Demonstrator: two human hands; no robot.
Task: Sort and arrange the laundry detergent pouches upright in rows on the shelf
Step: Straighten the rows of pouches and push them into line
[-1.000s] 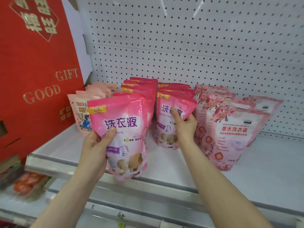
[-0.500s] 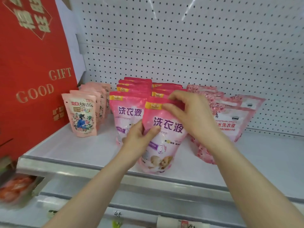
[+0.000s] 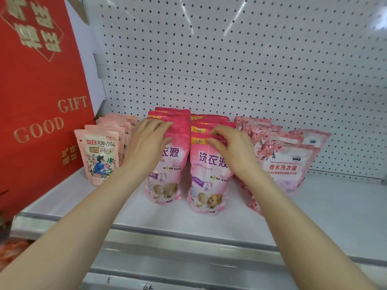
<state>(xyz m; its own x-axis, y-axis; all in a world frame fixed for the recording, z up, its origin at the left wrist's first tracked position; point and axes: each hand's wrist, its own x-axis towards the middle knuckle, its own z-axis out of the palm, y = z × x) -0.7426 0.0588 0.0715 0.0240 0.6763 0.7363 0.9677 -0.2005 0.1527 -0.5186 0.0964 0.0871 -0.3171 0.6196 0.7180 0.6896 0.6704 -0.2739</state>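
Two rows of bright pink detergent pouches stand upright in the middle of the white shelf. My left hand rests on the tops of the left row, over its front pouch. My right hand pinches the top edge of the right row's front pouch. A row of small pale pink pouches stands to the left. Rose-patterned pouches lean in rows on the right.
A tall red gift box walls off the shelf's left end. White pegboard backs the shelf. Bare shelf surface lies to the right and along the front lip.
The pouch held by both hands now stands at the front of the right row. My left hand has moved left onto the tops of the left row.
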